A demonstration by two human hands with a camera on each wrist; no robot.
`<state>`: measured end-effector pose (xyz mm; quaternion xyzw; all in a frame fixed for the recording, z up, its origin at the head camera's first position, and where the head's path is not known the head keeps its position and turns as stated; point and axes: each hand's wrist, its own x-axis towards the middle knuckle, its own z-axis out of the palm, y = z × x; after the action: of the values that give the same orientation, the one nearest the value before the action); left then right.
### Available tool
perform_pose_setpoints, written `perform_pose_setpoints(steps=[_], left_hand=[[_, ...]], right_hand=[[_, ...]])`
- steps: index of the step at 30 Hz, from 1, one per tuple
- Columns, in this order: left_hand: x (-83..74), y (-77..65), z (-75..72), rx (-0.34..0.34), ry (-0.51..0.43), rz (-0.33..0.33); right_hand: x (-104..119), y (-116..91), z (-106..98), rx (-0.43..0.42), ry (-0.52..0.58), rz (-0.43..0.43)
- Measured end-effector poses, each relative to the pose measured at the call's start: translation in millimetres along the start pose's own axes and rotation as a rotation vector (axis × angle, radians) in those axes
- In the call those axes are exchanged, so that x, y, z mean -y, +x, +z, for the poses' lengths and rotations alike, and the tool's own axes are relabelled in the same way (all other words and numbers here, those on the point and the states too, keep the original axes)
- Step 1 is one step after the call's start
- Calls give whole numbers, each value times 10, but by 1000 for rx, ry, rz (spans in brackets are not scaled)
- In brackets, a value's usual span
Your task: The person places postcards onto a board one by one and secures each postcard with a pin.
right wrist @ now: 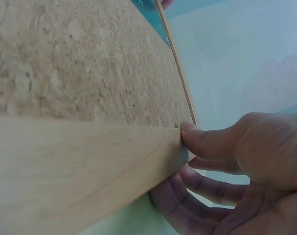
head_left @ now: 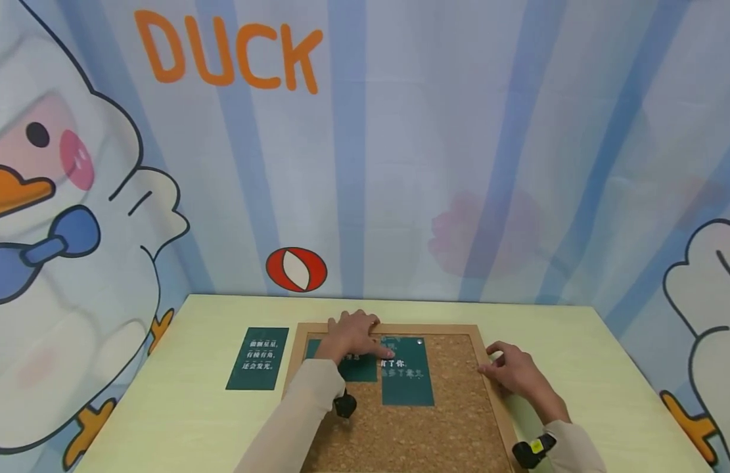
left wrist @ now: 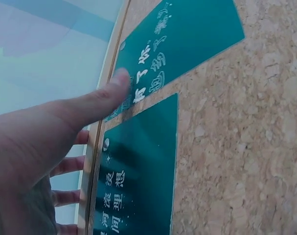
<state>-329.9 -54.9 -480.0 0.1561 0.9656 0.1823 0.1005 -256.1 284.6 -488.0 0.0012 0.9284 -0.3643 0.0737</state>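
A wood-framed cork board lies on the table, two green cards with white lettering on it. My left hand grips its far edge, fingers over the frame and thumb laid on the top of the right card. Partly under that hand is the left card, with a round pin near its top. The right card has a pin at its top right corner. My right hand holds the right side of the frame, thumb at its upper edge and fingers curled below.
Left of the board, a third green card lies loose on the pale table. Behind the table hangs a striped curtain with duck drawings.
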Motion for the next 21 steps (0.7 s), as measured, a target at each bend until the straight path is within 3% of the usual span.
perform_pose_setpoints(steps=[3, 6, 12, 16, 21], left_hand=[[74, 21, -4, -41, -56, 16], [202, 33, -20, -130, -97, -3], [697, -54, -128, -312, -86, -151], [1079, -216, -193, -339, -96, -275], [1448, -465, -280, -317, -84, -415]], right_hand=[[-10, 3, 5, -8, 14, -4], [-27, 14, 14, -14, 16, 1], [-45, 18, 41, -19, 12, 15], [-47, 14, 34, -14, 22, 15], [-33, 17, 30, -10, 32, 7]])
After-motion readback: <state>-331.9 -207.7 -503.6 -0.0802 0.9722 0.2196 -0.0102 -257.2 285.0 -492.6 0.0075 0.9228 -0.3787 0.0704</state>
